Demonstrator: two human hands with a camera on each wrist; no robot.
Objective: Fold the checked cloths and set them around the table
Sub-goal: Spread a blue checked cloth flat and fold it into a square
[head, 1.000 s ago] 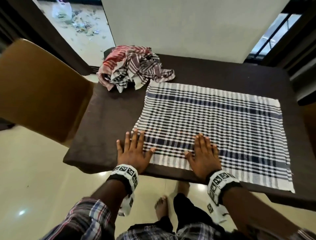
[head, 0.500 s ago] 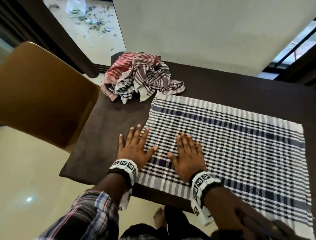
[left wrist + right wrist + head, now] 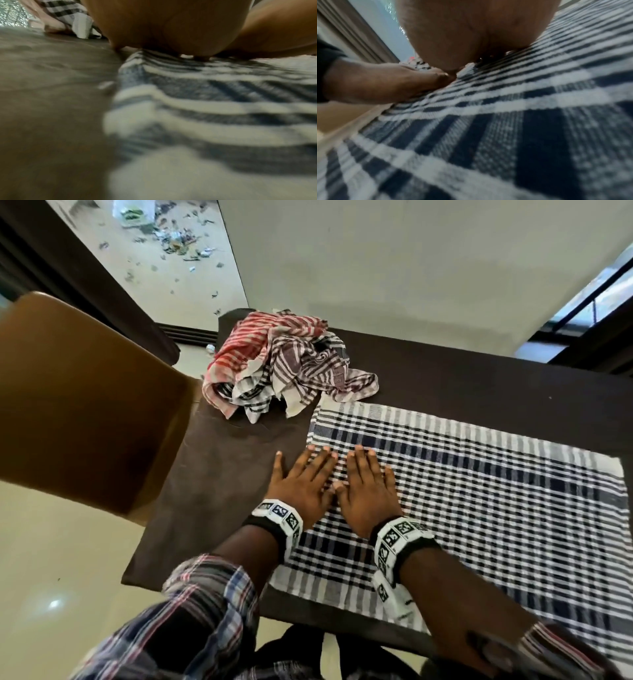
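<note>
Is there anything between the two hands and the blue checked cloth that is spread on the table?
Nothing visible. The left hand and the right hand already lie flat on the blue checked cloth, near its left edge. The crumpled pile of cloths sits apart, farther back on the table.

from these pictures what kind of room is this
Probably a dining area in a home: a dark table with a brown chair drawn up to it, a glossy tiled floor, and household checked cloths, one blue-checked cloth spread flat and a crumpled pile beside it.
</note>
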